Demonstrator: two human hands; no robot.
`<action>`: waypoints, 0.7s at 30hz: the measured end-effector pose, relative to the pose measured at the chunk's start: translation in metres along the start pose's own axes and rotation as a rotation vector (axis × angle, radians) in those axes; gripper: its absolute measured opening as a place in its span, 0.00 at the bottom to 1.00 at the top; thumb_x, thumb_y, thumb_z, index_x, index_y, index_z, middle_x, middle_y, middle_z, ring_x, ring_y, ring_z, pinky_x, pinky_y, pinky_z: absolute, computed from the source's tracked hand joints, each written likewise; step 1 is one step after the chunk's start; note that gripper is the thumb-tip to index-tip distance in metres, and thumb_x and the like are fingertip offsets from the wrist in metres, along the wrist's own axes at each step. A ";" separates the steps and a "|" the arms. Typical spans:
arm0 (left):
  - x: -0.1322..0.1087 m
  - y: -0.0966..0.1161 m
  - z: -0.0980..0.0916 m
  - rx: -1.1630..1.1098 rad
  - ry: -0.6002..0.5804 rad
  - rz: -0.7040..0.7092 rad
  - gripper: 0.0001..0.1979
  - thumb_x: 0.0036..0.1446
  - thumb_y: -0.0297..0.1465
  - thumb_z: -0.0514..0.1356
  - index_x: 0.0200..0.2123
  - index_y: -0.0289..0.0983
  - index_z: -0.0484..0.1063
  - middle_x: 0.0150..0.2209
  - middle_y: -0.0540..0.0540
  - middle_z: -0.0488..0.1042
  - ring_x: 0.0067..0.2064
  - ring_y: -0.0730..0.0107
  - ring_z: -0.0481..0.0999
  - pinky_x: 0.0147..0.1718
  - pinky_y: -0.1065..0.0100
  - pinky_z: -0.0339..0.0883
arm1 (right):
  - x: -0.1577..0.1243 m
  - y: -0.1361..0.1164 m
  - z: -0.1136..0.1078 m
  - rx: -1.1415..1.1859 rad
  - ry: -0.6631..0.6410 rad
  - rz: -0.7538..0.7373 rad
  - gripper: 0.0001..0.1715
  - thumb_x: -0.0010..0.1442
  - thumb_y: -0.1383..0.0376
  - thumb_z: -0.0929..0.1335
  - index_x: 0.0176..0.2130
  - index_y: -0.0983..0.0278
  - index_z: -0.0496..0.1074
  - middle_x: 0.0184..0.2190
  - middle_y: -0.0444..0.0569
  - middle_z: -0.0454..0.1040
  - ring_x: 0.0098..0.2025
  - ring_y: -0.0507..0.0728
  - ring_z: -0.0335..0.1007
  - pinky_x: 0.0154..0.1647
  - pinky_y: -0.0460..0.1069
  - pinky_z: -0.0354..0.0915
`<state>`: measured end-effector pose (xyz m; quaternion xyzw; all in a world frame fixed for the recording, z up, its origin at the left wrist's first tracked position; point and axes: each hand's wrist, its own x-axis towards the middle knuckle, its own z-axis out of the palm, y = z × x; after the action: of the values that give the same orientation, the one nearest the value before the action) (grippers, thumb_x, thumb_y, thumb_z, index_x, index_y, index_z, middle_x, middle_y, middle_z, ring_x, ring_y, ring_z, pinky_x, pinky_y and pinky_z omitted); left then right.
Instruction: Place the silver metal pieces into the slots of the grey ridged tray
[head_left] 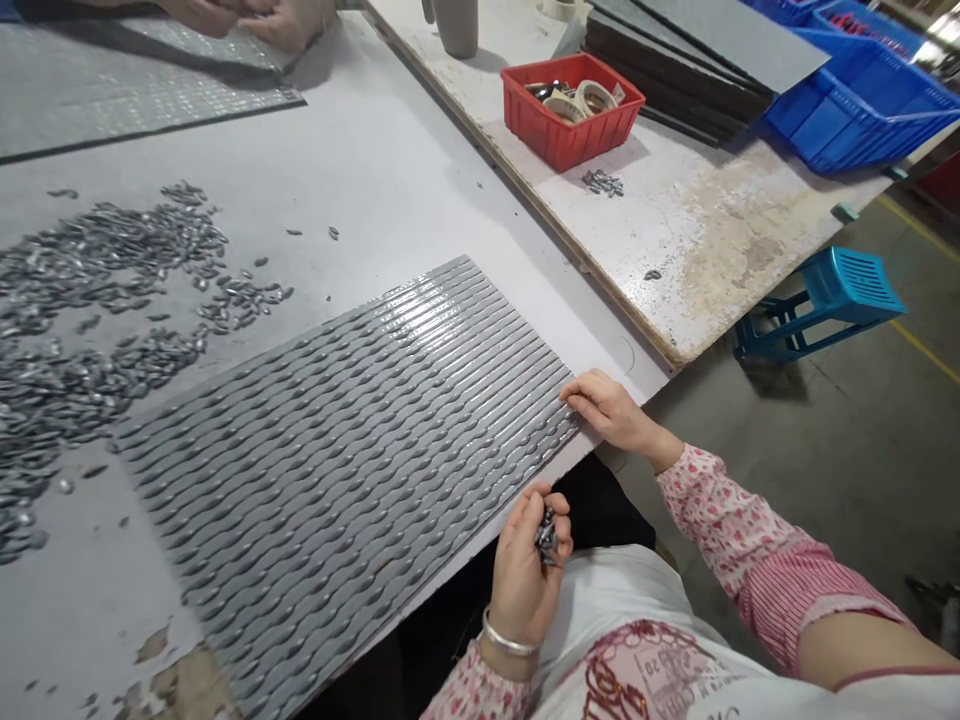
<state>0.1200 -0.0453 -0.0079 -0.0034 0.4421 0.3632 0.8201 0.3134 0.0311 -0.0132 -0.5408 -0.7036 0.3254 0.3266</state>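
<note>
A grey ribbed tray (337,440) lies slanted on the white table, its grooves filled with rows of small oval metal pieces. My right hand (609,410) rests at the tray's near right corner, fingertips touching the edge rows. My left hand (529,565) is held below the table edge over my lap, fingers closed around a small bunch of metal pieces (546,537). A large loose pile of the same metal pieces (90,310) spreads over the table at the left.
Another person's hands (255,18) work at a second tray (112,90) at the far left. On the adjoining table stand a red bin of tape rolls (571,108), a grey cup (456,25), dark sheets and blue crates (862,95). A blue stool (825,300) stands on the floor.
</note>
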 end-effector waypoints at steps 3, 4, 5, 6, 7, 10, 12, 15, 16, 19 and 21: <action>0.001 -0.001 0.000 0.011 0.005 -0.011 0.10 0.52 0.33 0.62 0.35 0.34 0.68 0.28 0.49 0.71 0.23 0.82 0.64 0.19 0.79 0.58 | 0.010 0.006 -0.007 -0.204 -0.079 -0.081 0.07 0.64 0.69 0.61 0.38 0.66 0.69 0.35 0.50 0.72 0.38 0.56 0.62 0.43 0.52 0.60; 0.001 -0.001 0.000 0.018 0.013 -0.010 0.10 0.53 0.33 0.62 0.36 0.34 0.68 0.30 0.47 0.71 0.24 0.81 0.66 0.20 0.78 0.59 | 0.012 0.007 -0.007 -0.211 -0.100 -0.079 0.06 0.63 0.70 0.63 0.38 0.66 0.69 0.34 0.50 0.72 0.38 0.56 0.63 0.41 0.51 0.60; 0.001 -0.001 0.000 0.024 0.021 -0.010 0.12 0.53 0.34 0.61 0.38 0.33 0.69 0.31 0.45 0.72 0.26 0.79 0.67 0.21 0.77 0.61 | 0.013 0.008 -0.007 -0.209 -0.115 -0.071 0.04 0.61 0.70 0.64 0.37 0.66 0.69 0.32 0.49 0.72 0.36 0.56 0.63 0.40 0.50 0.61; 0.001 -0.001 0.000 0.031 0.024 -0.009 0.13 0.53 0.34 0.61 0.40 0.33 0.69 0.33 0.43 0.73 0.28 0.77 0.68 0.22 0.76 0.62 | 0.014 0.008 -0.006 -0.205 -0.126 -0.065 0.02 0.60 0.69 0.66 0.36 0.66 0.69 0.31 0.48 0.71 0.36 0.56 0.62 0.38 0.49 0.61; 0.001 0.000 0.000 0.039 0.022 -0.009 0.14 0.53 0.34 0.61 0.42 0.32 0.69 0.34 0.42 0.73 0.29 0.76 0.69 0.23 0.75 0.63 | 0.015 0.008 -0.005 -0.205 -0.137 -0.069 0.02 0.60 0.69 0.67 0.34 0.66 0.69 0.29 0.47 0.71 0.35 0.55 0.62 0.38 0.49 0.61; 0.001 -0.001 -0.002 0.060 -0.010 -0.006 0.15 0.52 0.33 0.61 0.43 0.33 0.68 0.33 0.44 0.72 0.28 0.77 0.67 0.23 0.75 0.61 | 0.017 0.011 -0.003 -0.246 -0.167 -0.135 0.06 0.60 0.68 0.67 0.30 0.65 0.68 0.28 0.46 0.70 0.34 0.55 0.61 0.38 0.49 0.59; 0.001 -0.002 -0.002 0.060 -0.027 -0.010 0.13 0.52 0.32 0.62 0.41 0.35 0.68 0.31 0.47 0.71 0.27 0.79 0.66 0.22 0.76 0.60 | 0.019 0.015 -0.001 -0.299 -0.159 -0.172 0.07 0.60 0.68 0.67 0.29 0.65 0.68 0.28 0.47 0.70 0.34 0.56 0.60 0.39 0.50 0.58; 0.001 -0.002 -0.002 0.037 -0.035 -0.025 0.11 0.50 0.32 0.64 0.36 0.36 0.67 0.31 0.48 0.71 0.26 0.79 0.65 0.22 0.76 0.59 | 0.021 0.019 0.001 -0.344 -0.118 -0.178 0.07 0.59 0.67 0.68 0.29 0.65 0.68 0.29 0.47 0.69 0.34 0.56 0.59 0.39 0.50 0.57; 0.001 -0.002 -0.001 0.030 -0.042 -0.027 0.11 0.49 0.32 0.65 0.35 0.36 0.67 0.32 0.48 0.71 0.26 0.79 0.65 0.22 0.77 0.59 | 0.021 0.019 0.002 -0.346 -0.102 -0.173 0.08 0.59 0.67 0.68 0.29 0.65 0.68 0.29 0.48 0.68 0.35 0.56 0.59 0.39 0.50 0.57; 0.002 -0.002 -0.002 0.026 -0.065 -0.002 0.10 0.48 0.31 0.65 0.33 0.35 0.70 0.35 0.47 0.70 0.29 0.79 0.66 0.23 0.77 0.60 | 0.016 0.011 0.003 -0.257 -0.072 -0.165 0.08 0.60 0.66 0.68 0.29 0.66 0.68 0.28 0.48 0.68 0.35 0.56 0.59 0.39 0.51 0.57; 0.004 -0.003 -0.003 0.037 -0.058 0.038 0.09 0.48 0.30 0.65 0.33 0.35 0.71 0.36 0.48 0.69 0.30 0.80 0.66 0.25 0.77 0.60 | 0.009 0.001 0.003 -0.088 -0.132 -0.191 0.08 0.61 0.64 0.67 0.30 0.66 0.68 0.28 0.47 0.68 0.35 0.55 0.60 0.40 0.50 0.58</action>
<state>0.1210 -0.0462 -0.0133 0.0309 0.4248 0.3704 0.8255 0.3099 0.0397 -0.0147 -0.4623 -0.7856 0.2966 0.2849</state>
